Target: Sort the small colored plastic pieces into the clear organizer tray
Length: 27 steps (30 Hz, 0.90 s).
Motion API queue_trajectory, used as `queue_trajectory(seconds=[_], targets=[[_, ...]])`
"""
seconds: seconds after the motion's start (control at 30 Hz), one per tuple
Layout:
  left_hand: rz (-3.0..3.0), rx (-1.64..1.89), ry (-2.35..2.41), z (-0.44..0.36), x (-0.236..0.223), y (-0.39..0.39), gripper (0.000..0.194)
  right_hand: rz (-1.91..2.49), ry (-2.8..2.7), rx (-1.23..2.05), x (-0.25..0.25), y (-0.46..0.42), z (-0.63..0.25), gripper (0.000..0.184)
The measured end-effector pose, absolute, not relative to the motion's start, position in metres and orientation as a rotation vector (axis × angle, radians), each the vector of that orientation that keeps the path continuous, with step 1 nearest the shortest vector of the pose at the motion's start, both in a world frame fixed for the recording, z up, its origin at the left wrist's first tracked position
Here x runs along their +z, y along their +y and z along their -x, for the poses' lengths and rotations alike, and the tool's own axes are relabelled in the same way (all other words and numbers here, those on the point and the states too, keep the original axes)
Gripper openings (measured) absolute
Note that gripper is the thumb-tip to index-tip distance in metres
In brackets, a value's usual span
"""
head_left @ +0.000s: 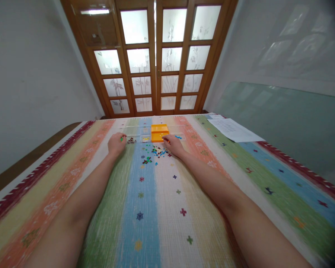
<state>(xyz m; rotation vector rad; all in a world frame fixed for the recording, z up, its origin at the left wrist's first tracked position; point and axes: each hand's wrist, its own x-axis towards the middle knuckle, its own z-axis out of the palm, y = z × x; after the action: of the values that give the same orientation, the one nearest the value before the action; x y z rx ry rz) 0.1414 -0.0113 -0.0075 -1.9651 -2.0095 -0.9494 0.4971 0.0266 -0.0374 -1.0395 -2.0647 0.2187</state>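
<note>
Head view: single, head-worn, facing forward and down.
Striped tablecloth (136,230): nearest at 6 o'clock, seen lengthwise.
Forearms (83,208): close to the lens, between 7 and 8, and between 4 and 5 o'clock.
Left hand (116,145), right hand (174,145): farther off, small.
Wooden doors (155,85): farthest, 12 o'clock.

The arms (89,201), left grip (116,143) and right grip (174,145) are bare, the wrists (184,155) narrow.
</note>
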Motion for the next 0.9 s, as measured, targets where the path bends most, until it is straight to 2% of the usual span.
queue_trajectory(seconds=[0.13,0.23,0.63,0.9], targets=[[1.797,-1.016,-2.239,-0.116,-0.012,-0.008,0.033,1.044,-2.075,0.219,-0.037,0.027,-0.497,0.023],[1.813,-0.985,-2.233,-0.113,-0.018,-0.007,0.033,1.051,-2.079,0.221,-0.037,0.026,-0.497,0.022],[2.587,-0.771,-1.543,-0.183,-0.023,-0.017,0.025,1.044,-2.114,0.200,-0.039,0.027,-0.498,0.023],[2.761,-0.613,-1.376,-0.205,-0.033,-0.022,0.038,1.078,-2.156,0.189,-0.035,0.024,-0.497,0.021]])
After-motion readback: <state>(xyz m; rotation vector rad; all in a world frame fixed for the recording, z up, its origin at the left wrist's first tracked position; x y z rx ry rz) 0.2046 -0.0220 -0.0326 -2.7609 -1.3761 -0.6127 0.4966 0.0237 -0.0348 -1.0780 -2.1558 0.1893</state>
